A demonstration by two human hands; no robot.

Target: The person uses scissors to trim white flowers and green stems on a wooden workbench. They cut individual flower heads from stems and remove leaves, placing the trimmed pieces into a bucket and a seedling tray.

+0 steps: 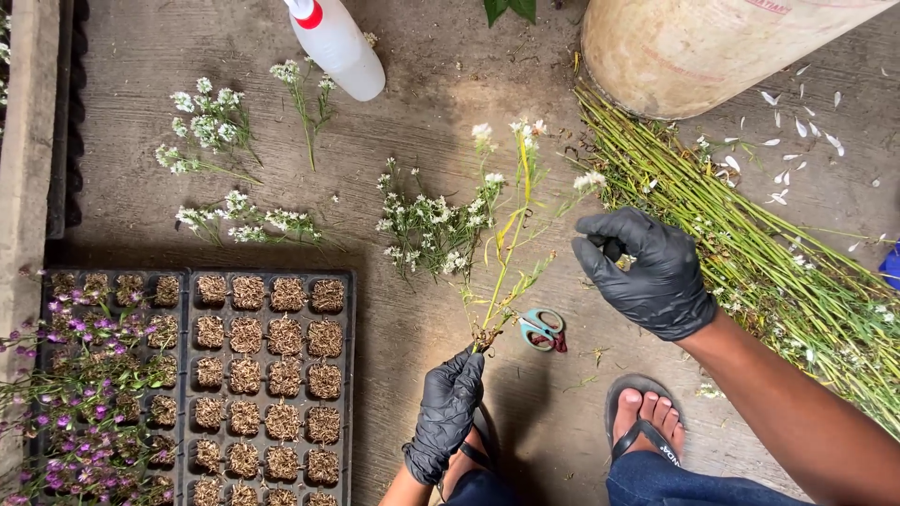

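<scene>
My left hand [448, 405], in a black glove, pinches the base of a thin green flower stem [506, 244] with small white blooms that rises toward the top of the view. My right hand [647, 272], also in a black glove, is curled beside the stem's upper part, fingers closed around a small bit I cannot make out. Teal-handled scissors [544, 330] lie on the concrete between my hands. A black seedling tray [267, 375] with fibrous plugs sits to the left.
A heap of long green stems [769, 262] lies at the right beside a large tan drum [694, 52]. A white spray bottle [336, 45] and loose white-flower sprigs [211, 122] lie at the top left. Purple flowers [66, 394] fill the tray's left side. My sandalled foot [647, 412] is below.
</scene>
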